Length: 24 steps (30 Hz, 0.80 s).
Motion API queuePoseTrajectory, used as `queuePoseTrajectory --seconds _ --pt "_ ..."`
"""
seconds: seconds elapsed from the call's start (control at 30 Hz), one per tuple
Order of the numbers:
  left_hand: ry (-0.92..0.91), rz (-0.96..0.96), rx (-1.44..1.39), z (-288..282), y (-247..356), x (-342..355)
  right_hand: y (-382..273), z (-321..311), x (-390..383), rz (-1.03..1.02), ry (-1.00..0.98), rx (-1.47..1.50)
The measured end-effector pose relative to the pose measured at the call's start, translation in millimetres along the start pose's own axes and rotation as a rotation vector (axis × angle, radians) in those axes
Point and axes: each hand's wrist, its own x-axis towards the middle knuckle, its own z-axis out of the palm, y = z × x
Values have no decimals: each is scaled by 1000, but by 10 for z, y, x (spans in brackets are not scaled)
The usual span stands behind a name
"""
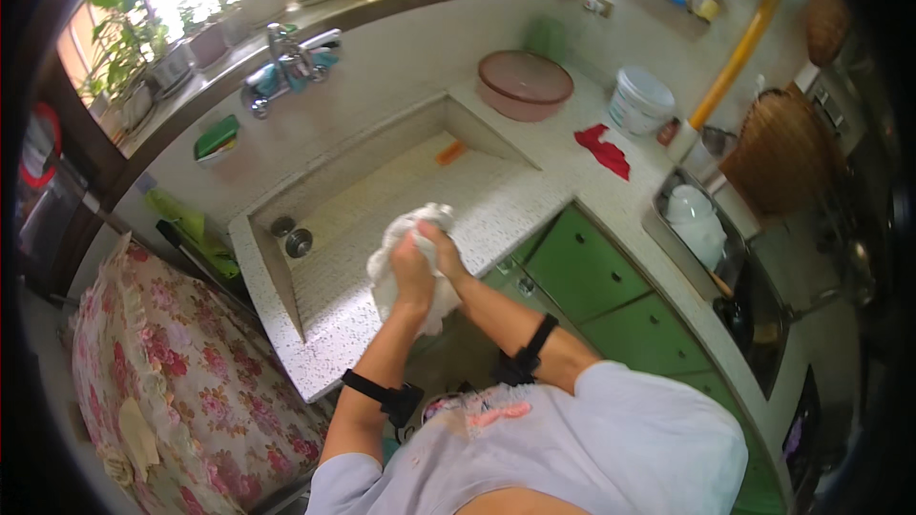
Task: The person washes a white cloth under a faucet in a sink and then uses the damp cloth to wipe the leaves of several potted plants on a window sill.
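Over to the head view, the only one we have, and both hands are busy! The left hand (412, 272) is curled round a bunched white cloth (385, 265); the right hand (441, 246) clasps it from just beside, fingers wrapped in, though most of the fingertips are hidden in the folds. And where's the cloth? Up in front of the body, over the near edge of the stone sink (382, 189); whether it touches that edge, I cannot tell.

How far along? Gathered and gripped, that much is done; being crumpled up, it looks mid-handling to me, with the letting go and any laying out still left. A red cloth (603, 151) lies untouched on the bench (510, 154), near the pink basin (525, 95).

Now, which way does it point? The thick bunched end faces the far side of the sink, tipped slightly right, while a loose tail drops between the forearms toward the person. So the long axis runs roughly away from the body, the folds blurring any finer reading.
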Motion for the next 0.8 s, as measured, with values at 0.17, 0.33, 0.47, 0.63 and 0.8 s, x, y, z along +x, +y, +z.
queuePoseTrajectory --seconds 0.17,0.33,0.47,0.63,0.8 --pt "-179 692 151 65 -4 -288 -608 -507 -88 -36 -60 279" --pt "-47 448 437 -882 -977 -517 -2445 -711 -383 -547 374 -99" --pt "69 209 691 -1499 -2029 -711 -3694 -355 -524 -851 389 -403" --pt "-24 89 693 -1634 -2503 -907 -4531 144 -240 -1041 395 -597" --pt "74 11 723 -1528 -2398 -847 -5042 390 436 -1160 348 -837"
